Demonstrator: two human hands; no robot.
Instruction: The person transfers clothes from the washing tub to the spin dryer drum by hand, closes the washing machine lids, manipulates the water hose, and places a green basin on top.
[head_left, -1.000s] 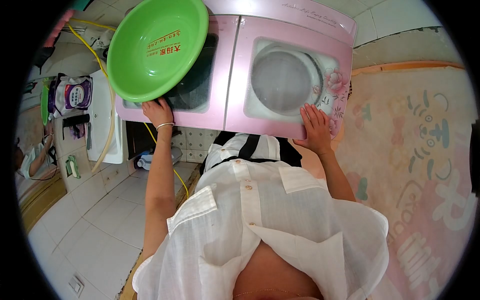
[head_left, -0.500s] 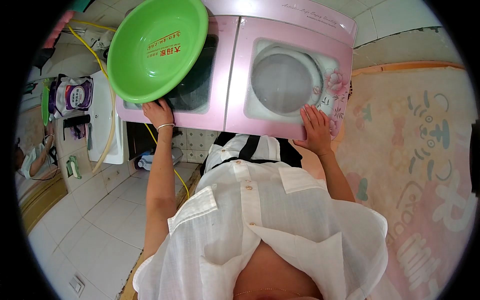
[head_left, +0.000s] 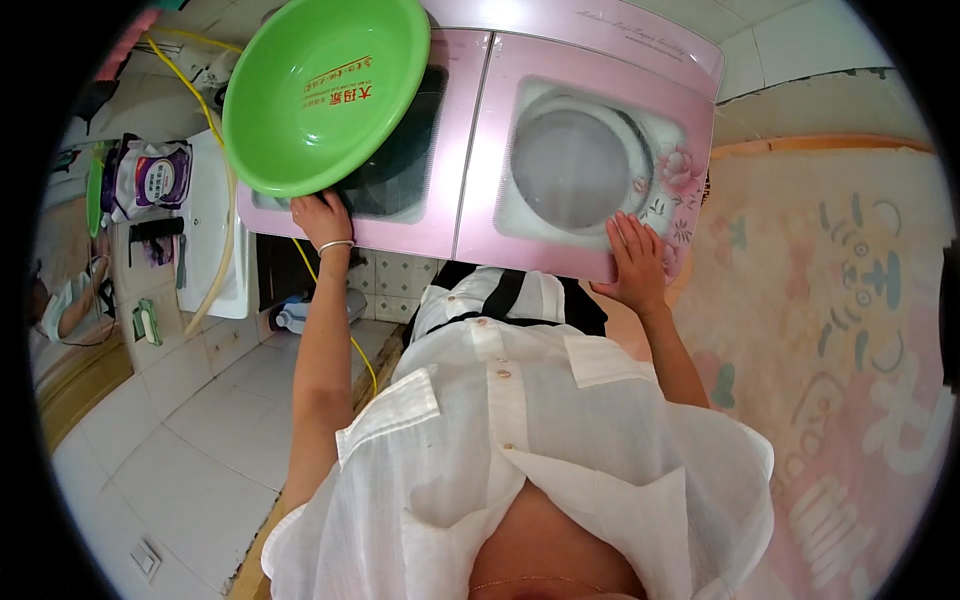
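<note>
A pink washing machine (head_left: 470, 130) with two see-through lids stands in front of me. On its left part rests a green basin (head_left: 325, 95) with red lettering, tilted and covering part of the left lid. My left hand (head_left: 322, 218) lies at the machine's front edge just below the basin's rim; its fingertips are partly hidden there. With fingers stretched out flat, my right hand (head_left: 637, 262) touches the front right corner, beside the flower print. The right lid is down, and a pale round shape shows through it.
At the left are a white sink (head_left: 215, 230), a purple-and-white packet (head_left: 158, 180), a beige hose and a yellow hose (head_left: 185, 80). A green soap dish (head_left: 147, 322) is on the tiles. A patterned pink sheet (head_left: 800, 300) covers the right side.
The view has shifted slightly, so the machine and basin appear a little further right. Both hands stay at the machine's front edge.
</note>
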